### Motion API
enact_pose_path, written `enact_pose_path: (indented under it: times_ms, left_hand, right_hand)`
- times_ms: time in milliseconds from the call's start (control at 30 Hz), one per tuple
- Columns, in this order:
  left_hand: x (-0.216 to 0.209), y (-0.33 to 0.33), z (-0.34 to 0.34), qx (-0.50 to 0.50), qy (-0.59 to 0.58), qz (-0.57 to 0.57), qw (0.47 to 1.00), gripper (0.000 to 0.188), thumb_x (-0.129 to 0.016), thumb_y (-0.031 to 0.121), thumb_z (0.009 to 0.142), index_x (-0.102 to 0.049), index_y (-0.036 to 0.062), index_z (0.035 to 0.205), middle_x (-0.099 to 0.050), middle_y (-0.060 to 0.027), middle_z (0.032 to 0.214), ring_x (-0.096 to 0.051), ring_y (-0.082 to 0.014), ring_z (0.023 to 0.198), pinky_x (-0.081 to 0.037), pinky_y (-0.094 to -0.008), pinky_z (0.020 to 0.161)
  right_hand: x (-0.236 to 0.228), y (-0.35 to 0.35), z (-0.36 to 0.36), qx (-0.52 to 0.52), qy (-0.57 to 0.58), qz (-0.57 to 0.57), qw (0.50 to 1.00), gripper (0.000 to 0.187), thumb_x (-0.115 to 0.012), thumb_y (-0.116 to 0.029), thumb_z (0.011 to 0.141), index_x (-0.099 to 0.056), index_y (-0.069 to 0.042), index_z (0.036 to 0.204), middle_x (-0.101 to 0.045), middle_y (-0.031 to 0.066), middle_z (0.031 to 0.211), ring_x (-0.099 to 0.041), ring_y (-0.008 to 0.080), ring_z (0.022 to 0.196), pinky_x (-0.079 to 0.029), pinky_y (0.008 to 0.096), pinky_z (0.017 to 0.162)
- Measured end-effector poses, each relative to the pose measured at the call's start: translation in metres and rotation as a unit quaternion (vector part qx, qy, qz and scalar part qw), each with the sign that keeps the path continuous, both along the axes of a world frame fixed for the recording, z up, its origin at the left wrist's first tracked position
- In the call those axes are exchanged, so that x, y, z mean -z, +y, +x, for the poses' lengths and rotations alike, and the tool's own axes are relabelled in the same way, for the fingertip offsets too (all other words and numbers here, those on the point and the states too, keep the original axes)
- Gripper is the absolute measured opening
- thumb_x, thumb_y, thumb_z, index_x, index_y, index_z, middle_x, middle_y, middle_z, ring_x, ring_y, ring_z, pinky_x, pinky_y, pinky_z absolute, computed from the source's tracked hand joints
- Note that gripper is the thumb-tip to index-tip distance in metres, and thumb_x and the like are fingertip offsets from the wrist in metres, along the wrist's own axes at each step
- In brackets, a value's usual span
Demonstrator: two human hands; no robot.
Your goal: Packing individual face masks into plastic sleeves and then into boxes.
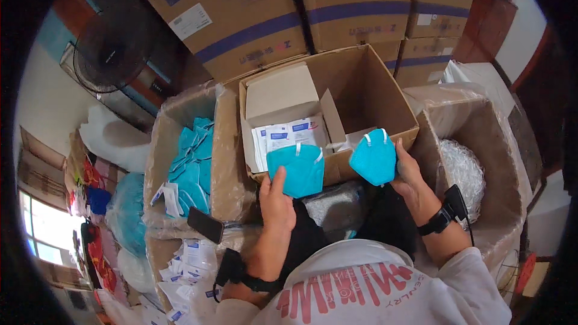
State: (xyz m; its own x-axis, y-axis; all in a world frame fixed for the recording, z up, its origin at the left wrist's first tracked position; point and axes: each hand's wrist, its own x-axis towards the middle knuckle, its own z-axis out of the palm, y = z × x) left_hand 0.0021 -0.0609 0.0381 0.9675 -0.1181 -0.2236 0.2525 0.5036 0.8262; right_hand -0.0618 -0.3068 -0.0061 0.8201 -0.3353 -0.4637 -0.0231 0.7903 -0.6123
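Note:
My left hand point(278, 207) grips a teal folded face mask point(296, 171) by its lower left edge, thumb on its front. Another teal face mask point(374, 157) is pinched along its right edge by my right hand point(409, 171). White strap ends show at the top of both masks. The two are held apart, in front of an open cardboard box point(337, 174). Inside that box stands a smaller white carton point(280, 93) with white and blue packets point(286, 134) in it, partly hidden by the left mask.
Left, a plastic-lined box point(232, 162) holds many teal masks point(191, 168); a phone point(205, 225) rests at its near corner. Below it lie white packets point(195, 265). Right, a lined box point(463, 117) contains a clear-white bundle point(462, 174). Large cartons point(355, 0) stand behind; a fan point(108, 60) is far left.

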Motion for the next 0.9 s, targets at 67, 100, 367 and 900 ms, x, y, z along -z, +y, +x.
enact_pose_path:
  times_ms: [67, 100, 367, 900]
  left_hand:
    - [0.013, -0.001, -0.007, -0.014, 0.006, -0.013, 1.0, 0.035, -0.052, 0.015, 0.088, -0.043, 0.0013, 0.119, -0.051, -0.0089, 0.114, -0.05, -0.0189, 0.103, -0.039, -0.0331, 0.09]
    - [0.019, -0.004, -0.013, -0.009, 0.01, 0.007, 1.0, 0.04, -0.049, 0.015, 0.089, -0.036, 0.0034, 0.125, -0.047, -0.0101, 0.12, -0.047, -0.0228, 0.109, -0.038, -0.0375, 0.093]
    - [0.042, -0.026, -0.043, -0.008, -0.054, 0.023, 0.998, 0.048, -0.033, 0.038, 0.094, -0.025, 0.011, 0.132, -0.036, -0.0091, 0.13, -0.038, -0.0252, 0.118, -0.031, -0.0397, 0.098]
    - [0.032, -0.007, -0.014, -0.046, -0.114, 0.087, 0.989, 0.041, -0.043, 0.022, 0.092, -0.035, 0.0001, 0.125, -0.046, -0.013, 0.119, -0.048, -0.0227, 0.105, -0.04, -0.0348, 0.089]
  right_hand:
    - [-0.013, 0.015, 0.006, 0.012, 0.034, 0.003, 0.999, 0.039, -0.034, -0.038, 0.094, -0.05, -0.005, 0.107, -0.056, 0.0088, 0.1, -0.054, 0.0197, 0.092, -0.046, 0.0367, 0.081]
    - [-0.016, 0.024, 0.01, 0.018, 0.053, 0.005, 0.998, 0.039, -0.033, -0.038, 0.094, -0.051, -0.005, 0.106, -0.056, 0.009, 0.1, -0.054, 0.0201, 0.092, -0.046, 0.0375, 0.081]
    - [0.022, 0.097, 0.049, 0.062, 0.031, -0.188, 0.98, 0.031, -0.041, -0.031, 0.093, -0.052, -0.004, 0.104, -0.055, 0.0045, 0.093, -0.05, 0.0128, 0.085, -0.041, 0.0272, 0.078]
    - [0.041, 0.122, 0.013, -0.057, -0.066, -0.352, 0.932, 0.019, -0.048, -0.018, 0.09, -0.05, -0.003, 0.1, -0.053, 0.0045, 0.091, -0.049, 0.0117, 0.083, -0.041, 0.0252, 0.074]
